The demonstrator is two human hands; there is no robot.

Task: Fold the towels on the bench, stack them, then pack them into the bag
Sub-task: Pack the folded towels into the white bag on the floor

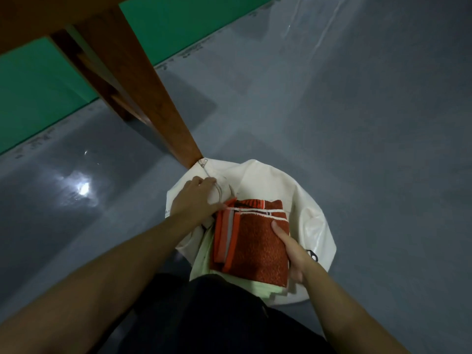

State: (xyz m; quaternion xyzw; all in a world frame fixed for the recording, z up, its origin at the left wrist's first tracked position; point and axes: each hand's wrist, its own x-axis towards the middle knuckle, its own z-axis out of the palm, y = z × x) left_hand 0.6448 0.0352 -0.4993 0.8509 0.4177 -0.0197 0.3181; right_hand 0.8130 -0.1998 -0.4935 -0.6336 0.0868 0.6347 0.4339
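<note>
Now the towel stack (pixel 251 241), gripped at its right edge by the right hand (pixel 293 254), lies lengthwise over the bag (pixel 314 226) mouth, whose zipper edge the left hand (pixel 196 200) pinches open.

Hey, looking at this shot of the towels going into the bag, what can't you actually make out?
Head view only:
- How many towels are stacked: the orange top one covers the rest.
- Bag interior: the stack blocks it.
- Right hand fingers: under the stack.
- Bench top: cut off by the edge.
- Bag's black print: mostly behind the right hand.
</note>
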